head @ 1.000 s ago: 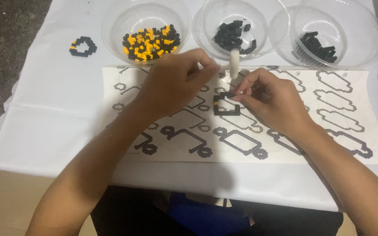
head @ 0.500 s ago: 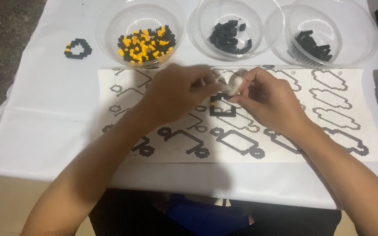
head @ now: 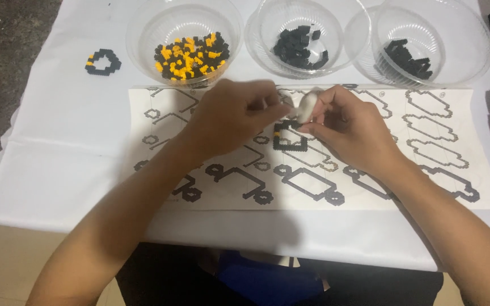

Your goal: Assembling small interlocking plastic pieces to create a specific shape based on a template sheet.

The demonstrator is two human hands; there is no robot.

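Over the middle of the pattern sheet (head: pixel 426 170), spread on the white-covered worktop (head: pixel 58 147), both hands meet. The left hand (head: pixel 231 116) is curled with its fingers pinched together on something too small to make out. The right hand (head: pixel 350 130) grips a small whitish tool (head: pixel 306 106), its tip just above a black square frame of small bricks (head: pixel 289 139) lying on the sheet between the hands. On the far side stand three clear bowls: a left bowl (head: pixel 143 28) of black and orange bricks, a middle bowl (head: pixel 262 34) and a right bowl (head: pixel 477 39) of black ones. A small black ring of bricks (head: pixel 102 62) lies far left.
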